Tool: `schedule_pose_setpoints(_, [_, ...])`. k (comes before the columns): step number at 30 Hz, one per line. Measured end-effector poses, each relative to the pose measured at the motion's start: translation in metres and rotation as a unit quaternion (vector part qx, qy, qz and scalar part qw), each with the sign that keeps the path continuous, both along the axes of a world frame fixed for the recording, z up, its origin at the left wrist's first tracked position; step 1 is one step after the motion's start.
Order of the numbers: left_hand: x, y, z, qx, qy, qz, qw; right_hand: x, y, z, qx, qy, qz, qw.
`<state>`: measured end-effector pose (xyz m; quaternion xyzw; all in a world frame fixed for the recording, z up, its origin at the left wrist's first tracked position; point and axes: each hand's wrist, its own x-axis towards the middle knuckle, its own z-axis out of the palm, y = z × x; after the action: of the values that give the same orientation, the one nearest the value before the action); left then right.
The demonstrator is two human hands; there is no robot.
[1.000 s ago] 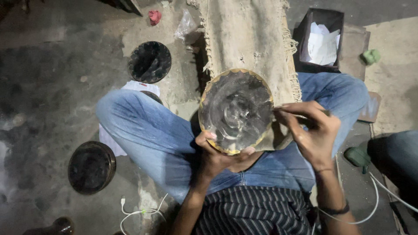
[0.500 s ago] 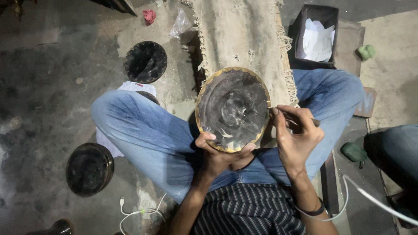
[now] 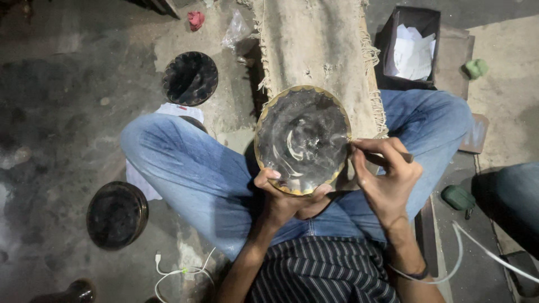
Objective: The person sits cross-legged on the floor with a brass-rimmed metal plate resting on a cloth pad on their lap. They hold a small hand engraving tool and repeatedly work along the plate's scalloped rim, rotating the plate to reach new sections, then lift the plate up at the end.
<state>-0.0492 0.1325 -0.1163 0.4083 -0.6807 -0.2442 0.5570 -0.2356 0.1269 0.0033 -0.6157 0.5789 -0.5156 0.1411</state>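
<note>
A round metal dish (image 3: pixel 302 138) with a brass scalloped rim and a dark, smeared inside is held over my crossed legs in blue jeans. My left hand (image 3: pixel 285 199) grips its near edge from below, thumb on the rim. My right hand (image 3: pixel 386 178) pinches a thin dark tool (image 3: pixel 388 159) like a pen, its tip touching the dish's right rim. A piece of burlap cloth (image 3: pixel 314 50) lies on the ground beyond the dish.
Two dark round dishes lie on the concrete floor, one at upper left (image 3: pixel 190 78) and one at lower left (image 3: pixel 117 214). A dark box with white paper (image 3: pixel 411 49) stands at upper right. White cables (image 3: pixel 179 272) trail by my legs. Another person's leg (image 3: pixel 514 196) is at right.
The view has shifted a little. My right hand with the tool has moved up along the dish's right rim, and the dish stays in my left hand.
</note>
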Motion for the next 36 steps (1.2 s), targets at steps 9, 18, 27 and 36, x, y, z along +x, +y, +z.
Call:
schedule_pose_setpoints(9, [0.014, 0.004, -0.015, 0.000, -0.023, -0.029, 0.999, -0.021, -0.008, 0.003, 0.053, 0.038, 0.074, 0.995])
schedule_pose_setpoints(18, [0.039, -0.002, -0.010, 0.210, 0.321, -0.107, 0.917, -0.036, -0.015, -0.025, 0.111, -0.278, 0.096, 0.949])
schedule_pose_setpoints(27, [0.032, -0.015, 0.042, 0.029, -0.140, -0.091, 0.985, -0.027, -0.024, -0.023, 0.075, -0.320, 0.052, 0.943])
schedule_pose_setpoints(36, [0.025, 0.001, 0.030, -0.025, -0.189, -0.019, 0.982, -0.028, -0.024, -0.031, -0.032, -0.073, 0.047, 0.996])
